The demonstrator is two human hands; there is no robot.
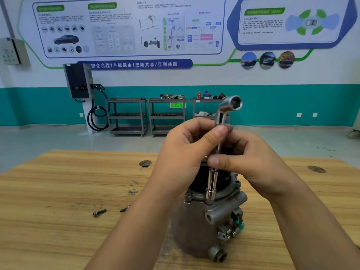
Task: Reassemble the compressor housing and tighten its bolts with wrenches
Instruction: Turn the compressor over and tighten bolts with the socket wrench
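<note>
We had the compressor housing (206, 221) standing upright on the wooden bench (58, 191), near the front edge and a bit right of center, with its open end facing up. The L-shaped socket wrench (212, 184) stood almost vertical, its lower socket seated down on a bolt spot at the housing's top flange, on the side facing us. The bent upper end poked out above our fingers, with its hex opening pointing up and to the right.

Our left hand (183, 152) was wrapped around the upper part of the shaft, thumb pressed against it just below the bend, fingers curled shut on it. Our right hand (245, 156) came in from the other side and pinched the shaft lower down, thumb tip across the front of it, so both hands were clamped on the same wrench and nearly touching each other.

Two loose dark bolts lay on the bench left of the housing: one bolt (99, 212) out in the open, and a second bolt (124, 209) just beside our left forearm, partly hidden by it.

Back by the wall there were three metal carts (127, 115) lined up with some parts on top, and a dark charger unit (78, 80) with its cable looped below.
</note>
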